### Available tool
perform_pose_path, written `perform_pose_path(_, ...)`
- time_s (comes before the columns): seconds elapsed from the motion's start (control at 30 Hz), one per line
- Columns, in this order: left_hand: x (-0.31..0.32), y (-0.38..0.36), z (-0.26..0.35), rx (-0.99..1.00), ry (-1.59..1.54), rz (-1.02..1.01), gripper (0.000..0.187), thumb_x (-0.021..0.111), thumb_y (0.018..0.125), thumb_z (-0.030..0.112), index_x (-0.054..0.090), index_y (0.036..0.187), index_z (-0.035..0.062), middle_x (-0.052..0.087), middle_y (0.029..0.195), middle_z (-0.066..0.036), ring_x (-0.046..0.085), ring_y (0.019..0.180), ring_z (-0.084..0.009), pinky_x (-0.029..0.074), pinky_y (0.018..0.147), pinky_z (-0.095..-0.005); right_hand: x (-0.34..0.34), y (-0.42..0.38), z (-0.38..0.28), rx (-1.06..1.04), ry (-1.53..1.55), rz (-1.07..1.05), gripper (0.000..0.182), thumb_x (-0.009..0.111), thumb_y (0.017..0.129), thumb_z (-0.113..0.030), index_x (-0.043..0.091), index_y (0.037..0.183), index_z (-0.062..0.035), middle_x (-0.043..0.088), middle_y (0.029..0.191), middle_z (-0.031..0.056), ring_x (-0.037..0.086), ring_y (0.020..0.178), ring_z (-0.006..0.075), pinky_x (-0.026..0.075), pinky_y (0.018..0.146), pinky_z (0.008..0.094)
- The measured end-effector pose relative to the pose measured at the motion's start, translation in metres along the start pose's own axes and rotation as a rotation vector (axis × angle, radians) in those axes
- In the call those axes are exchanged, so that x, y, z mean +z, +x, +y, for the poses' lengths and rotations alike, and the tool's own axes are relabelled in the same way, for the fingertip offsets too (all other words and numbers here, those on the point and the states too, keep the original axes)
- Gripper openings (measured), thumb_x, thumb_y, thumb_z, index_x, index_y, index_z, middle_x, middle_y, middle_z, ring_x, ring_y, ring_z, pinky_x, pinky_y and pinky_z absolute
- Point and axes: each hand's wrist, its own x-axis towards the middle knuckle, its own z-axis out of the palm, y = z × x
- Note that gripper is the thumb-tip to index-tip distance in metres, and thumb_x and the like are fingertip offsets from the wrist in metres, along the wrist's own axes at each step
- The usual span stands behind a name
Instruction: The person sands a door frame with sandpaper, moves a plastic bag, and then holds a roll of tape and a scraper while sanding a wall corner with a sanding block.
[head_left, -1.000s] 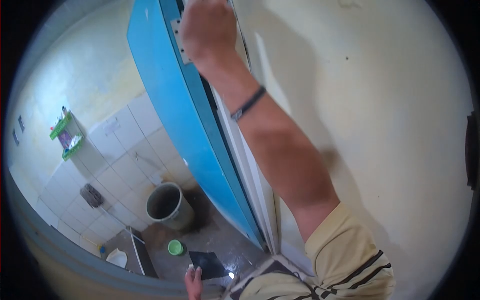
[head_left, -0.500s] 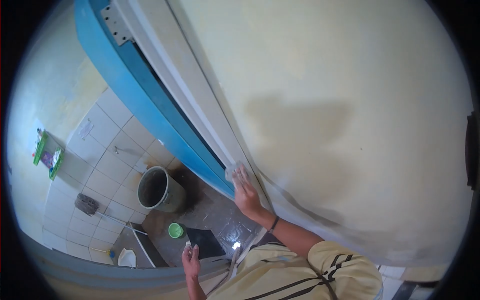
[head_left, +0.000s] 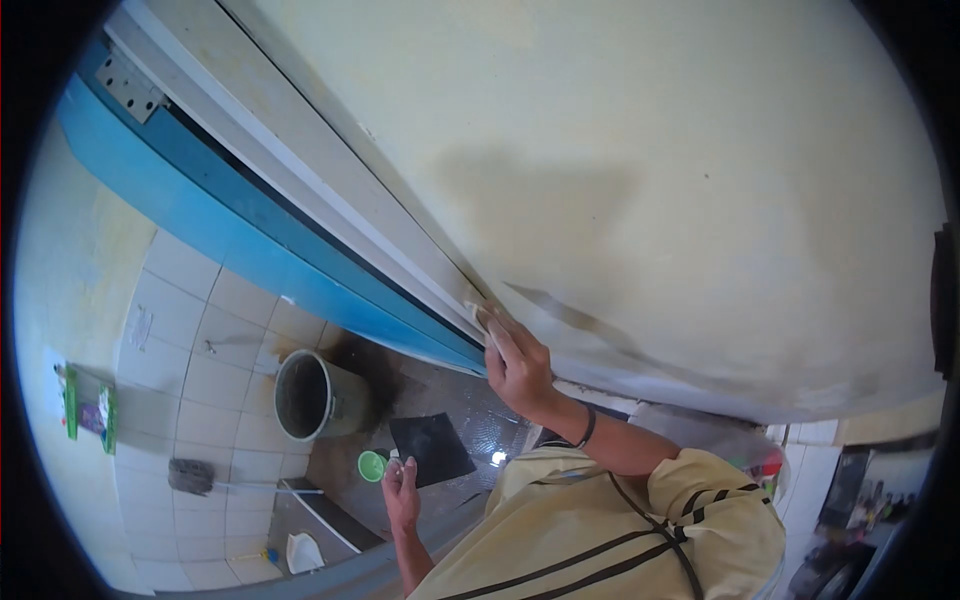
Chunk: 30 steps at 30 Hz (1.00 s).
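Observation:
My right hand (head_left: 520, 375) presses a small pale piece (head_left: 473, 310), which looks like folded sandpaper, against the white door frame (head_left: 330, 205). The fingers are closed round it and hide most of it. The frame edge there meets the cream wall (head_left: 700, 230). Lower down, my left hand (head_left: 402, 492) is raised with its fingers pinched together. It holds a thin dark sheet (head_left: 437, 447) by a corner, with a whitish bit at the fingertips. Behind that hand, a green dipper (head_left: 372, 465) stands on the wet floor.
A blue door (head_left: 270, 255) with a metal hinge (head_left: 130, 85) runs beside the frame. Beyond it are a large grey bucket (head_left: 340, 400), a brush (head_left: 192, 477) with a long handle, a squat toilet (head_left: 303, 552) and green shelves (head_left: 108, 420) on the tiled wall.
My view has turned, so more of the room at the right shows. My right hand has shifted along the lower door frame. My left hand and the dark sheet have risen slightly.

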Motion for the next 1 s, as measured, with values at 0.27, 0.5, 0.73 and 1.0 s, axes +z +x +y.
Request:
perform_pose_path(0.27,-0.048,0.050,-0.022,0.073,0.068,-0.097,0.027,0.061,0.098,0.020,0.047,0.079,0.0072,0.036,0.074,0.006,0.031,0.068,-0.0049,0.025,0.057,-0.0261,0.062,0.055,-0.036,-0.020,-0.153,0.221,0.046,0.064,0.080,0.000,0.061,0.127,0.0000,0.059,0.126,0.0188,0.061,0.107,0.0358,0.053,0.088,0.0425)
perform_pose_path(0.5,-0.062,0.069,-0.034,0.110,0.078,-0.221,0.027,0.060,0.098,0.018,0.047,0.078,0.0061,0.034,0.070,0.005,0.031,0.066,-0.0057,0.024,0.056,-0.0279,0.081,0.050,-0.031,0.209,-0.089,0.226,0.047,0.065,0.077,0.001,0.062,0.124,0.0018,0.061,0.115,0.0172,0.058,0.103,0.0362,0.051,0.090,0.0425)
perform_pose_path(0.73,-0.071,0.081,-0.026,0.143,0.121,-0.224,0.029,0.061,0.097,0.020,0.047,0.077,0.0037,0.036,0.069,0.004,0.032,0.066,-0.0077,0.026,0.056,-0.0296,0.074,0.055,-0.026,0.351,-0.092,0.202,0.041,0.067,0.078,-0.001,0.066,0.118,0.0006,0.064,0.107,0.0198,0.062,0.098,0.0375,0.052,0.086,0.0430)
perform_pose_path(1.0,-0.068,0.075,-0.014,0.086,0.137,-0.173,0.030,0.061,0.097,0.020,0.045,0.075,0.0064,0.033,0.069,0.005,0.030,0.066,-0.0066,0.023,0.056,-0.0288,0.073,0.050,-0.019,0.346,-0.043,0.221,0.041,0.063,0.078,0.004,0.067,0.118,-0.0018,0.064,0.104,0.0178,0.063,0.093,0.0358,0.053,0.082,0.0427)
